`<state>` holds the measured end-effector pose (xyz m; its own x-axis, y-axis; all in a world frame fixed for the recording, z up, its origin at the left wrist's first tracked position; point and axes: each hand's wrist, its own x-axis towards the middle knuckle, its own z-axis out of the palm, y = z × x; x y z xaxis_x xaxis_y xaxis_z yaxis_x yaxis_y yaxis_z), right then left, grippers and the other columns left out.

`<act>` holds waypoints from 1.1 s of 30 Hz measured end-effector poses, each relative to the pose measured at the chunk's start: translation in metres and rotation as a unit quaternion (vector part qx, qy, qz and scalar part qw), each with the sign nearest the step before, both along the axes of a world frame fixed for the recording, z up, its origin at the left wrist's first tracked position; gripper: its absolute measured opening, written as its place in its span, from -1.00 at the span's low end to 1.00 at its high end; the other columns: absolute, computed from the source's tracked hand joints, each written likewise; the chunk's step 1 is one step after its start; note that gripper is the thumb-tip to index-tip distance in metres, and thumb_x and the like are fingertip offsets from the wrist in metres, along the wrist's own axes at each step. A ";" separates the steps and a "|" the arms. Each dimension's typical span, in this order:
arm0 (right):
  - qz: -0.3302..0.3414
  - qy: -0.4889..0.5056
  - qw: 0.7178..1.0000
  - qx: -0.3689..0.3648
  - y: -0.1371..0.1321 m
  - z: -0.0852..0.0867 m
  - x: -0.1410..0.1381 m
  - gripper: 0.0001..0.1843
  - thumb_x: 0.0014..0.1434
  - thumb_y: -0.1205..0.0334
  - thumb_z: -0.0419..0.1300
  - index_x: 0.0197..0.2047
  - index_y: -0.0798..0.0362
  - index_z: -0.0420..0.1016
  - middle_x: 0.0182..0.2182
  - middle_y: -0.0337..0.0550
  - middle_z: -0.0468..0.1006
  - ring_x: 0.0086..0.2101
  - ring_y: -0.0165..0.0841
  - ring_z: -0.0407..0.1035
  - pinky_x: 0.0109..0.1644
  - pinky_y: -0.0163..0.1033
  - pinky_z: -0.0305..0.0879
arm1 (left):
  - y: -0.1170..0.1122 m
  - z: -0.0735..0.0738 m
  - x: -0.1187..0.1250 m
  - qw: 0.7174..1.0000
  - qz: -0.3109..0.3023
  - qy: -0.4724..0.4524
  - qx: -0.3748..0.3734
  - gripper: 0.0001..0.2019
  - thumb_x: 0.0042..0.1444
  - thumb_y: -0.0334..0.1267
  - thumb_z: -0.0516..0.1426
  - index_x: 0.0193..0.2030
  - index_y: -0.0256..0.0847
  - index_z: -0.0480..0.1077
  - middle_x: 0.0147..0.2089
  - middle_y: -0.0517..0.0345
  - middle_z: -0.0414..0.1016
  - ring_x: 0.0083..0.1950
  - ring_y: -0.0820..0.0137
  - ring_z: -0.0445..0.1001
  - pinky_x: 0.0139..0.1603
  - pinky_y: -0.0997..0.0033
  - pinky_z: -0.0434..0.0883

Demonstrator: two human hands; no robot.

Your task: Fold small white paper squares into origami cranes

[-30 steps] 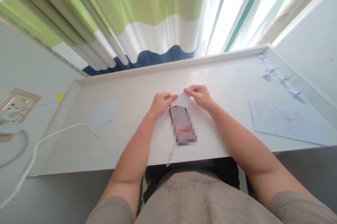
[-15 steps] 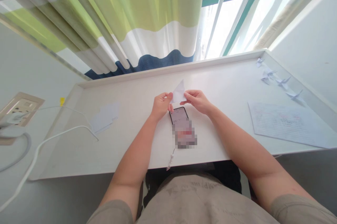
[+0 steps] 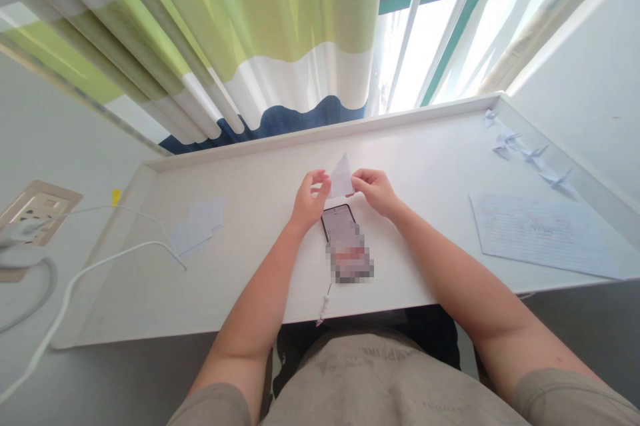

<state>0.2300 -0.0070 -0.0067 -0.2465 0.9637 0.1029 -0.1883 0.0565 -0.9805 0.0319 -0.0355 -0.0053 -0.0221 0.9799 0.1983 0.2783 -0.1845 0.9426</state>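
A small white folded paper (image 3: 342, 177), pointed at the top, is held up between my two hands just beyond the phone. My left hand (image 3: 311, 199) has its thumb at the paper's left edge, with the fingers curled behind. At the lower right edge, my right hand (image 3: 376, 190) pinches the paper between thumb and fingers. Below them a phone (image 3: 345, 233) lies face up, its lower part pixelated, with a beaded strap (image 3: 325, 305) trailing toward the desk's front edge.
Several folded paper birds (image 3: 534, 153) line the white desk's (image 3: 260, 266) right side, above a written sheet (image 3: 540, 233). Loose paper pieces (image 3: 197, 226) lie at left, near a white cable (image 3: 115, 254) running from a wall socket (image 3: 43, 213). A curtain (image 3: 280, 19) hangs behind.
The paper has turned slightly, its point now more upright. My left hand's fingers have shifted up and back along its left edge. The right hand keeps its pinch.
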 end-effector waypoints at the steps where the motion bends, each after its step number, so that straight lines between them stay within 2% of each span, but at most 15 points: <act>1: -0.023 -0.019 0.999 0.016 -0.002 0.002 -0.001 -0.51 0.04 -0.22 0.52 -0.47 0.05 0.58 -0.52 -0.19 0.62 -0.47 -0.35 0.50 -0.31 -0.21 0.48 | 0.000 -0.001 0.000 0.999 -0.005 0.036 0.031 -0.18 0.10 0.42 0.30 0.29 -0.16 0.41 0.30 -0.23 0.54 0.29 0.06 0.53 0.19 0.08 0.50; 2: -0.037 -0.038 0.998 0.031 -0.003 0.004 -0.002 -0.54 0.05 -0.18 0.51 -0.48 0.04 0.56 -0.54 -0.19 0.61 -0.48 -0.35 0.49 -0.33 -0.22 0.45 | 0.000 -0.003 0.000 0.996 -0.022 0.071 0.051 -0.07 0.04 0.39 0.36 0.40 -0.13 0.34 0.41 -0.25 0.44 0.40 0.00 0.43 0.32 -0.02 0.43; 4: -0.040 -0.068 0.995 0.054 -0.007 0.007 -0.005 -0.58 0.06 -0.11 0.49 -0.50 0.04 0.54 -0.54 -0.20 0.60 -0.49 -0.37 0.45 -0.35 -0.23 0.39 | -0.001 -0.005 0.000 0.989 -0.065 0.120 0.058 0.05 -0.04 0.35 0.42 0.50 -0.11 0.26 0.45 -0.28 0.39 0.46 -0.08 0.35 0.42 -0.13 0.33; 7: -0.027 -0.088 0.993 0.077 -0.009 0.009 -0.007 -0.60 0.08 -0.10 0.45 -0.50 0.04 0.54 -0.54 -0.22 0.59 -0.49 -0.39 0.41 -0.35 -0.23 0.33 | -0.002 -0.007 0.000 0.988 -0.073 0.133 0.042 -0.11 0.16 0.30 0.32 0.49 -0.16 0.30 0.39 -0.27 0.46 0.40 -0.05 0.42 0.41 -0.13 0.35; 10: -0.036 -0.078 0.993 0.082 -0.008 0.009 -0.006 -0.55 0.08 -0.17 0.45 -0.50 0.03 0.54 -0.55 -0.23 0.56 -0.50 -0.40 0.39 -0.35 -0.23 0.31 | -0.003 -0.007 0.000 0.987 -0.066 0.132 0.055 -0.27 0.37 0.22 0.15 0.53 -0.15 0.26 0.42 -0.24 0.44 0.35 0.03 0.48 0.37 -0.12 0.40; 12: -0.046 -0.073 0.993 0.076 -0.007 0.009 -0.005 -0.53 0.06 -0.19 0.46 -0.51 0.03 0.53 -0.55 -0.22 0.57 -0.50 -0.39 0.39 -0.36 -0.24 0.30 | -0.004 -0.007 0.001 0.980 -0.072 0.161 0.095 -0.20 0.32 0.22 0.20 0.57 -0.11 0.18 0.49 -0.23 0.38 0.41 0.00 0.42 0.40 -0.13 0.38; 15: -0.059 -0.074 0.993 0.066 -0.006 0.009 -0.004 -0.51 0.04 -0.22 0.48 -0.51 0.03 0.53 -0.54 -0.20 0.59 -0.49 -0.37 0.43 -0.35 -0.22 0.32 | -0.006 -0.007 0.004 0.966 -0.072 0.201 0.149 0.00 0.19 0.22 0.33 0.63 -0.12 0.04 0.52 -0.26 0.32 0.47 -0.06 0.34 0.43 -0.15 0.36; 18: -0.062 -0.080 0.993 0.065 -0.007 0.009 -0.005 -0.48 0.03 -0.27 0.48 -0.51 0.02 0.53 -0.55 -0.19 0.60 -0.49 -0.34 0.45 -0.33 -0.20 0.35 | -0.006 -0.008 0.007 0.962 -0.061 0.210 0.163 -0.11 0.35 0.11 0.21 0.65 -0.18 -0.05 0.50 -0.31 0.35 0.42 -0.01 0.42 0.38 -0.14 0.42; 20: -0.059 -0.083 0.993 0.062 -0.007 0.008 -0.006 -0.45 0.02 -0.31 0.48 -0.50 0.02 0.53 -0.54 -0.17 0.60 -0.48 -0.33 0.46 -0.32 -0.19 0.37 | -0.007 -0.006 0.008 0.958 -0.051 0.225 0.170 -0.26 0.43 0.04 0.13 0.61 -0.22 0.06 0.50 -0.32 0.36 0.43 0.00 0.41 0.40 -0.15 0.41; 23: -0.062 -0.089 0.992 0.064 -0.006 0.007 -0.006 -0.42 0.00 -0.36 0.47 -0.50 0.02 0.52 -0.53 -0.18 0.59 -0.48 -0.34 0.44 -0.33 -0.19 0.35 | -0.008 -0.002 0.010 0.957 -0.033 0.231 0.171 -0.49 0.47 -0.05 0.05 0.42 -0.24 0.37 0.41 -0.25 0.48 0.41 0.04 0.45 0.42 -0.10 0.40; 26: -0.072 -0.095 0.990 0.075 -0.004 0.006 -0.004 -0.42 0.02 -0.35 0.46 -0.50 0.02 0.50 -0.55 -0.24 0.53 -0.49 -0.39 0.35 -0.35 -0.21 0.27 | -0.008 0.001 0.011 0.982 0.006 0.156 0.110 -0.62 0.48 -0.05 0.03 0.11 -0.21 0.56 0.09 -0.12 0.69 0.12 0.15 0.63 0.21 0.08 0.54; 29: -0.092 -0.089 0.989 0.075 -0.001 0.005 -0.001 -0.41 0.05 -0.36 0.44 -0.49 0.01 0.46 -0.56 -0.26 0.49 -0.48 -0.40 0.32 -0.37 -0.23 0.24 | -0.004 0.002 0.008 0.999 0.044 -0.006 0.016 -0.64 0.42 0.05 0.11 -0.09 -0.20 0.55 -0.23 0.04 0.68 -0.20 0.27 0.63 -0.09 0.25 0.57; 33: -0.111 -0.081 0.988 0.072 0.003 0.006 0.002 -0.38 0.06 -0.43 0.42 -0.45 -0.02 0.46 -0.53 -0.22 0.53 -0.47 -0.35 0.39 -0.38 -0.21 0.37 | 0.002 0.003 0.004 0.979 0.020 -0.190 -0.073 -0.62 0.23 0.11 0.29 -0.11 -0.20 0.53 -0.27 0.10 0.67 -0.22 0.29 0.65 -0.16 0.30 0.59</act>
<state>0.2321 -0.0040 -0.0011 -0.0556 0.9739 0.2202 0.0026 0.2206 -0.9754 0.0362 -0.0331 -0.0023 -0.1061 0.9940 0.0254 -0.0923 -0.0352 0.9951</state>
